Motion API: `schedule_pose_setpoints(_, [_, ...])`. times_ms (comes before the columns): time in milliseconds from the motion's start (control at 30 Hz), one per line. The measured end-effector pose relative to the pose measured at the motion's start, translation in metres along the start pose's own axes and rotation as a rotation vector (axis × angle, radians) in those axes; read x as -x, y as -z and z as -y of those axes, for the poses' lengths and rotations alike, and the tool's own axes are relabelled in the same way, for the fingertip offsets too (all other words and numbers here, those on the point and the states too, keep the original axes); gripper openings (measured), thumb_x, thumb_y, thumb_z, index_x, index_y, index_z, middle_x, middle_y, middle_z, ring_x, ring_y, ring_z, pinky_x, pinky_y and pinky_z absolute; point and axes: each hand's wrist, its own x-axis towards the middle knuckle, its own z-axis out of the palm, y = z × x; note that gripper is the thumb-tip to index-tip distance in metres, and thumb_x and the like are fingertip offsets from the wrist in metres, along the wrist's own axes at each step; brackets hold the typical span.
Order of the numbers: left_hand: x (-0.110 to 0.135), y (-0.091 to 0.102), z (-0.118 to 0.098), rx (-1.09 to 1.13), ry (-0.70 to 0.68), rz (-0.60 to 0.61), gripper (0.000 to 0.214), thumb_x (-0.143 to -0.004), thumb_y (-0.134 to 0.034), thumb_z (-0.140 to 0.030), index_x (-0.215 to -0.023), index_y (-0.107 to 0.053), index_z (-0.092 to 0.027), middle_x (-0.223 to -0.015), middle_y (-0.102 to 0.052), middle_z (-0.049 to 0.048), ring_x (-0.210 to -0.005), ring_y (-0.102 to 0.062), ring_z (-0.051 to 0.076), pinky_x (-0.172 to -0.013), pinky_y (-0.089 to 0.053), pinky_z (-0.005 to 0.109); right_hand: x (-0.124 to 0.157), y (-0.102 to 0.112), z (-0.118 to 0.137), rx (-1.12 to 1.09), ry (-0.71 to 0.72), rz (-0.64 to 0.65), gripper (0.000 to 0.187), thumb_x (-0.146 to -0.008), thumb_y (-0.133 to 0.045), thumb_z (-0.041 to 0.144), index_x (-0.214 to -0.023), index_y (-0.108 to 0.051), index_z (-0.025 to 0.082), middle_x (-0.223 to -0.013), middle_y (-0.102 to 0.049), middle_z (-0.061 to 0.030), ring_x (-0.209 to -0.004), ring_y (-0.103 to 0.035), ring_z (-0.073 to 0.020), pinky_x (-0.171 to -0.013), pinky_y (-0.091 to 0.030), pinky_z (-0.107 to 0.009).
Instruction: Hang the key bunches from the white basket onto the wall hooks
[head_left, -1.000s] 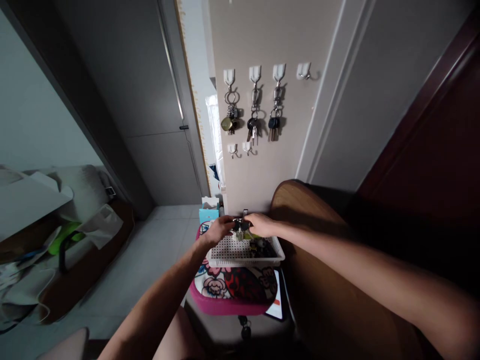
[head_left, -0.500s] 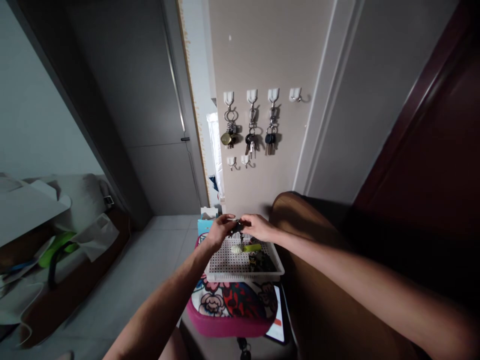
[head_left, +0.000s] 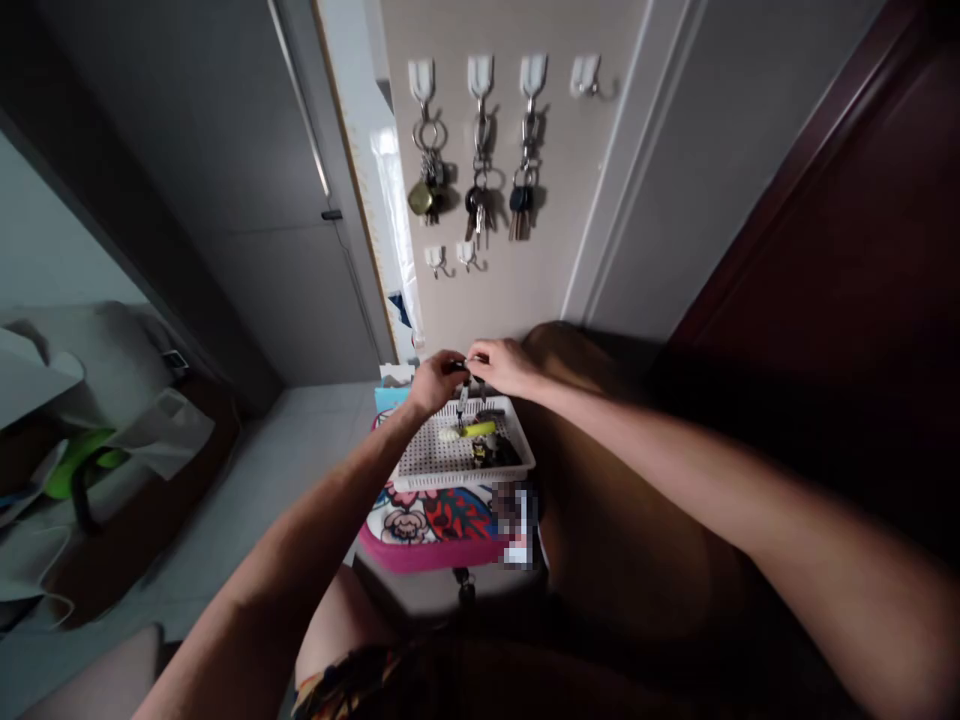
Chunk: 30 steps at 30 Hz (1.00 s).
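My left hand (head_left: 436, 383) and my right hand (head_left: 504, 367) are close together above the far side of a white plastic basket (head_left: 457, 480). Both are closed, fingertips pinched on a small bunch of keys (head_left: 463, 398) that dangles between them. The exact grip on its ring is too small to make out. In the basket below lie a yellow-green item (head_left: 478, 429) with a whitish knobbly piece (head_left: 449, 434) beside it, and a dark clump (head_left: 495, 451), perhaps more keys.
Three key bunches hang from white wall hooks (head_left: 480, 76); a further hook (head_left: 585, 76) and two lower ones hold nothing. The basket rests on a pink-edged, flower-patterned case (head_left: 427, 558). A brown rounded surface (head_left: 600, 480) stands to the right.
The view has tilted downward, so the wall hooks, basket and hands sit higher in the picture. Both hands still hold the keys, which hang a little more into view.
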Motion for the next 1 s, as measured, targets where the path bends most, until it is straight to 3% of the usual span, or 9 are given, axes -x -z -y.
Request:
schedule_pose_setpoints(200, [-0.004, -0.001, -0.008, -0.325, -0.268, -0.238, 0.026, -0.055, -0.044, -0.005, -0.078, -0.051, -0.015, -0.085, -0.051, 0.0034, -0.077, -0.046, 0.011, -0.073, -0.035, 0.025, -0.002, 0.009, -0.002, -0.096, 0.001, 0.013, 0.011, -0.06, -0.045, 0.018, -0.06, -0.055, 0.014, -0.054, -0.052, 0.0024, -0.049, -0.041, -0.0059, -0.048, -0.028, -0.018])
schedule_pose_setpoints(267, [-0.005, -0.002, -0.011, -0.251, -0.254, -0.156, 0.028, -0.056, -0.042, -0.004, -0.081, -0.05, -0.014, -0.084, -0.052, 0.0036, -0.076, -0.046, 0.01, -0.072, -0.036, 0.025, -0.004, 0.01, -0.005, -0.173, 0.004, 0.009, 0.012, -0.061, -0.045, 0.02, -0.06, -0.055, 0.013, -0.055, -0.052, 0.0021, -0.051, -0.042, -0.0059, -0.05, -0.029, -0.018])
schedule_pose_setpoints(367, [-0.006, -0.006, -0.012, -0.03, -0.117, 0.041, 0.026, -0.059, -0.044, -0.011, -0.086, -0.046, -0.012, -0.07, -0.054, 0.0024, -0.063, -0.048, 0.008, -0.061, -0.038, 0.023, -0.007, 0.011, -0.011, -0.307, -0.02, -0.029, 0.015, -0.061, -0.045, 0.023, -0.061, -0.055, 0.012, -0.057, -0.052, 0.0015, -0.054, -0.043, -0.0064, -0.052, -0.031, -0.019])
schedule_pose_setpoints(600, [-0.004, -0.011, -0.024, 0.201, 0.003, 0.025, 0.029, -0.059, -0.048, -0.025, -0.086, -0.044, -0.013, -0.065, -0.052, 0.0013, -0.061, -0.049, 0.01, -0.052, -0.036, 0.02, -0.009, 0.028, -0.011, -0.655, -0.119, -0.124, 0.015, -0.057, -0.049, 0.027, -0.058, -0.051, 0.012, -0.052, -0.048, 0.003, -0.051, -0.042, -0.0066, -0.051, -0.033, -0.02])
schedule_pose_setpoints(767, [-0.014, -0.005, -0.036, 0.214, 0.027, 0.09, 0.027, -0.059, -0.046, -0.023, -0.085, -0.043, -0.015, -0.072, -0.052, 0.0026, -0.06, -0.05, 0.01, -0.052, -0.035, 0.021, -0.041, 0.078, -0.026, -0.894, -0.249, -0.331, 0.019, -0.055, -0.051, 0.03, -0.064, -0.051, 0.014, -0.059, -0.05, 0.0021, -0.052, -0.045, -0.0066, -0.046, -0.035, -0.018])
schedule_pose_setpoints(900, [-0.023, -0.003, -0.042, 0.205, 0.035, 0.107, 0.027, -0.059, -0.044, -0.022, -0.085, -0.042, -0.015, -0.072, -0.05, 0.0019, -0.06, -0.05, 0.009, -0.052, -0.034, 0.021, -0.082, 0.143, -0.036, -0.901, -0.249, -0.6, 0.016, -0.053, -0.053, 0.028, -0.062, -0.049, 0.015, -0.054, -0.048, 0.0037, -0.044, -0.042, -0.0047, -0.038, -0.032, -0.016])
schedule_pose_setpoints(1000, [-0.026, -0.004, -0.043, 0.19, 0.044, 0.125, 0.027, -0.059, -0.044, -0.021, -0.085, -0.042, -0.015, -0.071, -0.049, 0.0014, -0.06, -0.049, 0.009, -0.052, -0.033, 0.02, -0.109, 0.18, -0.04, -0.85, -0.25, -0.741, 0.011, -0.056, -0.051, 0.023, -0.061, -0.048, 0.014, -0.05, -0.047, 0.0046, -0.038, -0.038, -0.0035, -0.034, -0.029, -0.015])
